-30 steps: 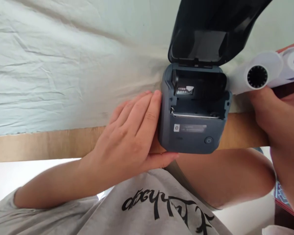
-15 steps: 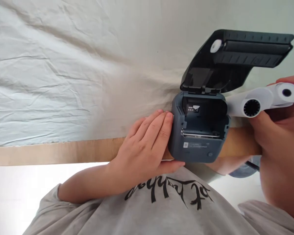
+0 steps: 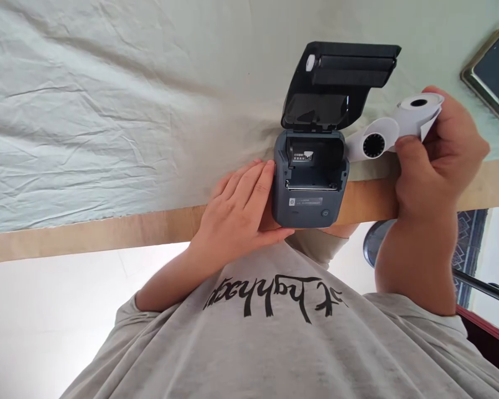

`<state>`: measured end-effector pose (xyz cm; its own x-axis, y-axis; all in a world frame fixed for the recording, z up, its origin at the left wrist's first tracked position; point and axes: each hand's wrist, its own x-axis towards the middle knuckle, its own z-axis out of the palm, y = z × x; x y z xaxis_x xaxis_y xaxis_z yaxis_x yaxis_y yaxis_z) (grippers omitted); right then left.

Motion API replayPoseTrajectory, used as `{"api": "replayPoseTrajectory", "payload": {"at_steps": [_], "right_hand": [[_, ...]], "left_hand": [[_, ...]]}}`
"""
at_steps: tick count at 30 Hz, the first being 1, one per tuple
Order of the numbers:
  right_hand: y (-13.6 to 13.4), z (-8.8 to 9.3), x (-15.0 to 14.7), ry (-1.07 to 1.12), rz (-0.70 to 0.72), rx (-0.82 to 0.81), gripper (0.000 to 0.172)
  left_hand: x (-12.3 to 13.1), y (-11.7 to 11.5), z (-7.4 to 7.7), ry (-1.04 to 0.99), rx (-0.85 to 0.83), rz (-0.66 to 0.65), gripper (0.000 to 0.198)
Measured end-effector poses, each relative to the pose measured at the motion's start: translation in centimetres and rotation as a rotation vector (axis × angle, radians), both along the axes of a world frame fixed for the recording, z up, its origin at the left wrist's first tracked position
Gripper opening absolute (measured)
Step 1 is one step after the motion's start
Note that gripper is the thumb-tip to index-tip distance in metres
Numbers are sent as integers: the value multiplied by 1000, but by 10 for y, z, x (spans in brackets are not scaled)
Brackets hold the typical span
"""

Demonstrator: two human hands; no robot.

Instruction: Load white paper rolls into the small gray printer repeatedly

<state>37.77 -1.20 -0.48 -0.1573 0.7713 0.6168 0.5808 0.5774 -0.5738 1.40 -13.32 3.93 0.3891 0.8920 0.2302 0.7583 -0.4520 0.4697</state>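
A dark grey label printer [image 3: 308,206] stands at the table edge, its black lid [image 3: 328,88] swung up and back. The paper bay inside shows a small white label and holds no roll. My left hand [image 3: 237,208] lies along the printer's left side, fingers stretched out, the thumb near its front corner. In my right hand [image 3: 436,152] is a white paper roll [image 3: 407,105], gripped between thumb and fingers. Against it lies another white roll [image 3: 363,143] with a black toothed core, close to the printer's right side. Whether paper joins the two rolls, I cannot tell.
A pale wrinkled cloth [image 3: 108,111] covers the table up to its bare wooden edge [image 3: 158,226]. At the far right lies a dark, metal-rimmed object [image 3: 497,72]. Below the edge, a round dark base [image 3: 376,241] and a black pole [image 3: 478,282] show.
The camera view has shifted, so the printer appears higher and more to the left. My right hand and the rolls now show more fully. My left hand keeps its place against the printer.
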Motion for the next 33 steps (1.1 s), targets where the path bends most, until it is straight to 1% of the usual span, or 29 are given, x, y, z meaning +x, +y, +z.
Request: {"api": "replayPoseTrajectory", "payload": {"at_steps": [3,5,7,9,10,11,12,13,14,16,17,19,21,23,27,33], "right_hand": [[10,0,-1,52,76,92,52],[14,5,-4,106,100,158,47],[11,16,-10,170,76,219,45],[0,34,-22,200,59,268,41],[-7,45,-29,170,73,270,37],[-15,55,-37,127,122,307,34],[-23,65,-47,2,157,215,28],[-30,74,-56,-103,198,161,26],[-35,81,-66,-177,214,148,26],[-41,88,-83,-254,216,161,20],[-42,90,-90,-293,204,173,19],[-41,91,-100,-400,166,164,27],[-38,93,-104,-491,118,153,34],[-37,96,-107,-539,104,141,35],[-38,101,-110,-566,129,127,31],[-37,91,-114,-523,133,150,29]], "left_hand": [[-1,0,0,3,-15,-5,101],[-1,1,1,-3,-5,-8,100],[-1,0,1,-3,8,-2,100],[0,0,0,1,16,6,99],[1,-1,0,0,23,8,98],[1,-1,-1,-3,34,10,97],[1,-1,-1,-5,44,14,96],[1,-1,-2,-7,52,17,95],[1,-1,-3,-11,56,19,95],[0,-1,-4,-26,63,12,97],[0,-1,-4,-37,66,8,99],[0,-1,-5,-59,58,9,103],[0,-1,-6,-66,32,15,106],[0,-2,-7,-54,-4,28,109],[0,-3,-6,-30,-7,31,110],[-3,0,-3,-13,51,3,99]]}}
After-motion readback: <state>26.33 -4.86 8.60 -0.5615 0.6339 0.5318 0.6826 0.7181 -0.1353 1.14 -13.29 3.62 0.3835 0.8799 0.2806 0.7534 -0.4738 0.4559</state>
